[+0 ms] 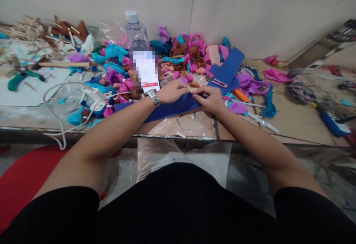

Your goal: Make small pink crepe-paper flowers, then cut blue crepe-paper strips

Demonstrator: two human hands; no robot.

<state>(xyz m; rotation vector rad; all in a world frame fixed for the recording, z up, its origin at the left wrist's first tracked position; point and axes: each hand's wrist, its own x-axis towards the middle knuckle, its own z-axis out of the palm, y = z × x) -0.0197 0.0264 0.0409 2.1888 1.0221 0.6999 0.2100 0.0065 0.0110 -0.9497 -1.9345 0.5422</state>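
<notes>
A long dark blue crepe paper strip (pixel 172 107) lies at the table's front edge. My left hand (pixel 174 91), with a metal watch at the wrist, is closed in a pinch on the strip's upper edge. Close beside it, my right hand (pixel 210 98) pinches the same strip near its right end between thumb and fingers. The fingertips of both hands nearly meet, and the exact fold of paper between them is hard to make out. Just beyond my right hand are a pink-handled cutter (pixel 219 83) and folded blue paper (pixel 230 68).
Behind my hands stand a lit phone (pixel 146 69) and a plastic bottle (pixel 137 32). Crumpled coloured paper pieces (pixel 115 75) cover the middle. Green-handled pliers (pixel 26 78) and a white cable (pixel 59 84) lie left; an orange piece (pixel 241 95) and a blue-handled tool (pixel 332 123) lie right.
</notes>
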